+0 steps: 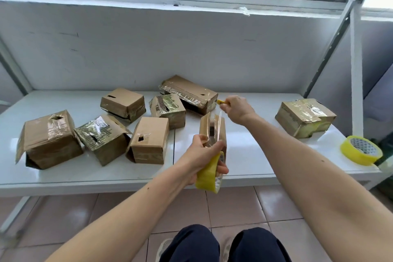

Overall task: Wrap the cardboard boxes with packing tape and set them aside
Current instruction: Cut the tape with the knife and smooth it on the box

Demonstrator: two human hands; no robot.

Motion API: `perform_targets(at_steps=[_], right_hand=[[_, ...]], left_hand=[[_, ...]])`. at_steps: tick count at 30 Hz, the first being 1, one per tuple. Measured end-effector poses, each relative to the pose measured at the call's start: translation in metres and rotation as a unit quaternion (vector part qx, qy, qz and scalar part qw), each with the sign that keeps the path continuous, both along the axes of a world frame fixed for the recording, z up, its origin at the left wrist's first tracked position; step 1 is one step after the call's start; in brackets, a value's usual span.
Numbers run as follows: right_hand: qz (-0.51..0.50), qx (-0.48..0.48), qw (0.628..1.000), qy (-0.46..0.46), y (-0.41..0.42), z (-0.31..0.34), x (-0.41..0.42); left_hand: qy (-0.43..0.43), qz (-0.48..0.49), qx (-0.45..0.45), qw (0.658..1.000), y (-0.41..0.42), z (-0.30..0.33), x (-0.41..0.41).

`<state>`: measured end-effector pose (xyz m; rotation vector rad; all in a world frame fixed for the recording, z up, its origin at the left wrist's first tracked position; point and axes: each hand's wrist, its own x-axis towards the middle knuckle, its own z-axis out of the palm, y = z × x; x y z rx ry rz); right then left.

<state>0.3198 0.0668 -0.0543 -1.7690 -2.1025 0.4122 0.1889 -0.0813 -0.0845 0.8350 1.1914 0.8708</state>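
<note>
My left hand grips a yellow tape roll over the table's front edge. A clear strip of tape runs from the roll up over a small cardboard box standing on the white table. My left thumb and fingers also pinch the strip near the box's front. My right hand is curled round a small yellow cutter, just above and behind the box's top. Several other cardboard boxes, some partly taped, lie to the left.
One taped box sits apart at the right. A second yellow tape roll lies near the table's right corner. A long taped box leans at the back. White shelf posts stand at the right; tiled floor lies below.
</note>
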Motion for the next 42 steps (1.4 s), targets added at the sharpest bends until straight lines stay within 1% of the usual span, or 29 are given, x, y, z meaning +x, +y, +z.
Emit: perform_targets(at_steps=[2, 4, 8, 12, 15, 18, 21, 25, 30, 36, 40, 42], right_hand=[[0.006, -0.03, 0.999, 0.04, 0.007, -0.009, 0.0], [0.011, -0.044, 0.997, 0.056, 0.013, -0.014, -0.002], [0.005, -0.046, 0.999, 0.01, 0.025, -0.028, -0.004], [-0.018, -0.036, 0.999, -0.036, 0.029, -0.036, -0.002], [-0.022, -0.031, 0.999, -0.034, 0.033, -0.039, -0.001], [-0.02, -0.037, 0.998, -0.037, 0.037, -0.041, -0.003], [-0.023, -0.046, 0.998, -0.039, 0.041, -0.045, -0.005], [-0.014, -0.059, 0.997, -0.04, 0.05, -0.046, -0.005], [-0.002, -0.073, 0.996, -0.058, 0.058, -0.043, -0.006], [0.002, -0.068, 0.991, -0.115, 0.06, -0.039, -0.014], [-0.002, -0.063, 0.99, -0.128, 0.059, -0.037, -0.015], [-0.01, -0.065, 0.989, -0.129, 0.06, -0.039, -0.012]], left_hand=[[-0.026, -0.001, -0.001, 1.0, 0.004, -0.003, 0.0], [-0.033, -0.007, -0.011, 0.999, 0.009, -0.008, 0.0], [-0.022, -0.007, -0.019, 1.0, 0.016, -0.014, -0.001], [-0.009, 0.016, -0.007, 1.0, 0.02, -0.023, 0.006], [0.002, 0.053, 0.001, 0.999, 0.023, -0.034, 0.015], [-0.025, 0.09, 0.001, 0.996, 0.024, -0.041, 0.022], [-0.024, 0.118, 0.006, 0.993, 0.021, -0.045, 0.029], [-0.047, 0.145, 0.012, 0.988, 0.022, -0.048, 0.036], [-0.045, 0.153, 0.006, 0.987, 0.022, -0.046, 0.042], [-0.049, 0.158, 0.006, 0.986, 0.023, -0.048, 0.044], [-0.049, 0.174, 0.029, 0.983, 0.024, -0.06, 0.046], [-0.048, 0.15, 0.042, 0.987, 0.024, -0.062, 0.045]])
